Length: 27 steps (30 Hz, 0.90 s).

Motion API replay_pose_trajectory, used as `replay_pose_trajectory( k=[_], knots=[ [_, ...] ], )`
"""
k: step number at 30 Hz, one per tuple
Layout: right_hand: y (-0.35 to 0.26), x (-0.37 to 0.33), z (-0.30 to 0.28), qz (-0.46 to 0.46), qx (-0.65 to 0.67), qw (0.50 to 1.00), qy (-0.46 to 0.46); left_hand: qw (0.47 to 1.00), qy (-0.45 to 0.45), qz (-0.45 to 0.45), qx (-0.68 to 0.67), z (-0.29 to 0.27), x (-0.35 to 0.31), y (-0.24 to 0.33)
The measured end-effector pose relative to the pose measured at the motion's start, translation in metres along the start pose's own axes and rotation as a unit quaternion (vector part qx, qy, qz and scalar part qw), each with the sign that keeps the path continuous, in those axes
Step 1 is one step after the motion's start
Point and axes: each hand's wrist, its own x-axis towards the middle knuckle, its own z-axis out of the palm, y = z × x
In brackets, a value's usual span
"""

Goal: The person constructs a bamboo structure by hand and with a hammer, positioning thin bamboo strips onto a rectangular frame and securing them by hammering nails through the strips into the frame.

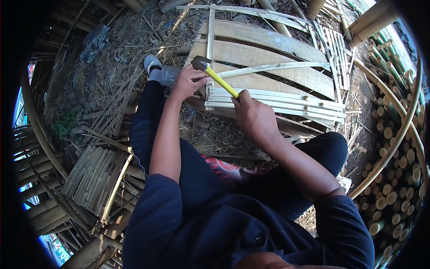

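My right hand (256,117) is wrapped round the yellow handle of a hammer (222,83). Its dark head is raised just above my left hand (190,82). The left fingers are pinched together at the left end of a row of pale bamboo slats (273,99); what they hold, if anything, is too small to make out. These slats lie side by side along the near edge of a low platform of wooden planks (268,49). One upright bamboo strip (211,33) crosses the planks' left end, and a slanting strip (277,67) runs over the middle.
A finished-looking slatted panel (337,54) lies beyond the platform's right end. Cut bamboo poles (394,179) are stacked at the right, with a long curved pole (396,148) before them. A bundle of split bamboo (95,177) is at the left. Dry scraps (107,89) litter the ground.
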Motion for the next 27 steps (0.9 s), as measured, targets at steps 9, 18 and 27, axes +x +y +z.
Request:
replay_pose_trajectory(
  k=[9, 18, 27],
  knots=[
    [0.01, 0.002, 0.005, 0.008, 0.004, 1.0, 0.029, 0.997, -0.001, 0.064, 0.035, -0.004, 0.001, 0.016],
    [0.01, -0.004, 0.016, 0.001, 0.022, 0.997, 0.072, 0.996, 0.028, 0.083, 0.021, -0.001, 0.001, 0.021],
    [0.008, -0.003, 0.011, 0.014, 0.018, 0.998, 0.056, 0.997, -0.002, 0.055, 0.046, -0.001, 0.003, 0.005]
  ],
)
